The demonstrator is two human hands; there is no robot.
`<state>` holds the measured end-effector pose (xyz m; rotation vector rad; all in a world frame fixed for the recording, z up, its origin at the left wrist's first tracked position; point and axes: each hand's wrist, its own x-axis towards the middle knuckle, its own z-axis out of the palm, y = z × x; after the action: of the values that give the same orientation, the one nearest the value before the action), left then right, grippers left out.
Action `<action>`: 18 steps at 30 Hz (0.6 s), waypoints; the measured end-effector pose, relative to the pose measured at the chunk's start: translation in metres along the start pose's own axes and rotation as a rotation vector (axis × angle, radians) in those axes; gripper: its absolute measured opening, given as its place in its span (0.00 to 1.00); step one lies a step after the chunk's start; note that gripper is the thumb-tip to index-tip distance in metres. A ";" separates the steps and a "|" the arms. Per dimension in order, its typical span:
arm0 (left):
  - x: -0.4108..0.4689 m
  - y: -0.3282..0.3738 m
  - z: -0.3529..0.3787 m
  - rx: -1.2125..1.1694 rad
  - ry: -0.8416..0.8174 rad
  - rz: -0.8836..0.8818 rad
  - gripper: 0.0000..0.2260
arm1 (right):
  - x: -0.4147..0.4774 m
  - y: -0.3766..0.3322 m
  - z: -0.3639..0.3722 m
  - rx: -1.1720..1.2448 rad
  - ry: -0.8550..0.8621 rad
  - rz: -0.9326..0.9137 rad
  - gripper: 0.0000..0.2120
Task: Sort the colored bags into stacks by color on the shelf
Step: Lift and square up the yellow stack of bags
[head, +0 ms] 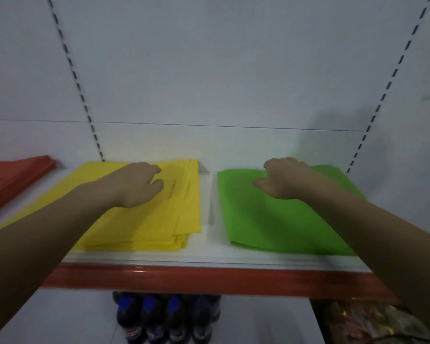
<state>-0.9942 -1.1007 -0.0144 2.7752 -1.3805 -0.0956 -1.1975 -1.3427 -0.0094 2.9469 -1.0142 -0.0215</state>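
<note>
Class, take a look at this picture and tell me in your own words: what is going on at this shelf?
A person reaches both arms over a shelf where colored bags lie in separate piles. The left hand is on the yellow stack and the right hand is on the green bags beside it. Whether either hand grips a bag is unclear. A red stack lies at the far left, and dark bottles stand below.

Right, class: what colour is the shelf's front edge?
The shelf's front edge is red, seen best in the head view.
</note>
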 end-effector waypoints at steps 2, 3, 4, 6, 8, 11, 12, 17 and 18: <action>-0.003 -0.028 0.002 -0.010 0.003 -0.012 0.25 | 0.006 -0.031 0.002 0.084 0.005 -0.054 0.25; -0.004 -0.041 0.003 -0.015 0.001 -0.018 0.25 | 0.008 -0.048 0.002 0.123 0.008 -0.074 0.27; -0.005 -0.055 0.003 -0.016 -0.003 -0.030 0.25 | 0.010 -0.065 0.002 0.161 0.007 -0.088 0.28; -0.006 -0.086 0.004 -0.004 -0.001 -0.064 0.26 | 0.010 -0.099 0.002 0.256 -0.002 -0.104 0.30; -0.008 -0.120 0.003 0.029 0.009 -0.143 0.27 | 0.011 -0.129 0.003 0.358 -0.018 -0.104 0.30; -0.013 -0.166 0.004 0.037 -0.023 -0.323 0.32 | 0.015 -0.161 0.010 0.477 -0.046 -0.044 0.31; -0.015 -0.177 0.004 0.010 -0.052 -0.356 0.34 | 0.016 -0.169 0.013 0.494 -0.053 -0.008 0.32; -0.019 -0.194 0.008 -0.308 -0.125 -0.304 0.33 | 0.015 -0.195 0.029 0.528 -0.009 0.141 0.33; -0.020 -0.192 0.006 -0.397 -0.112 -0.288 0.32 | 0.014 -0.199 0.031 0.545 0.003 0.155 0.34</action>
<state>-0.8537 -0.9693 -0.0319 2.6319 -0.8500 -0.4837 -1.0649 -1.1948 -0.0460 3.3142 -1.4446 0.3121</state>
